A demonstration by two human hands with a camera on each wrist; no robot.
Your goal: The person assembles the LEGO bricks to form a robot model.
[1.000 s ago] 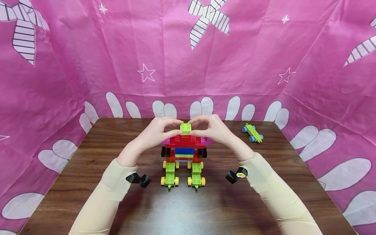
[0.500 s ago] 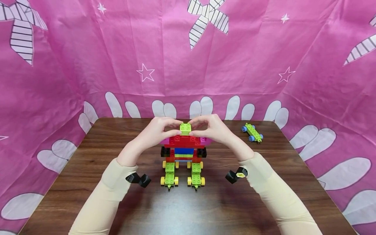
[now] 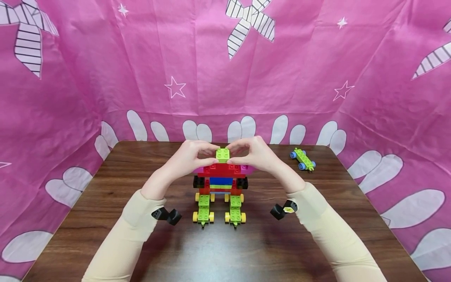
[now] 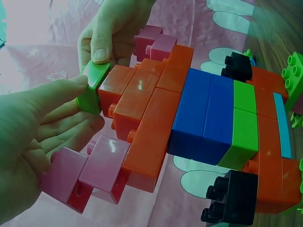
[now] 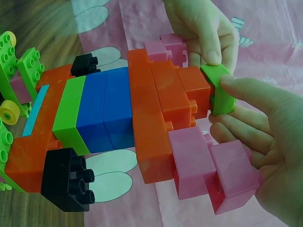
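Note:
My left hand and right hand pinch a lime-green toy building brick from either side, thumbs in front. It sits on top of a tall brick figure, against the upper red brick in the left wrist view. Below come wider red rows, blue bricks and a green layer. Pink bricks stick out at both sides like arms, close by my palms. Black studded bricks jut out lower down. Two lime wheeled bases with yellow wheels carry the figure.
A lime wheeled base with blue wheels lies at the back right of the brown wooden table. Pink patterned cloth hangs behind the table and along its sides. A small black camera hangs from each wrist.

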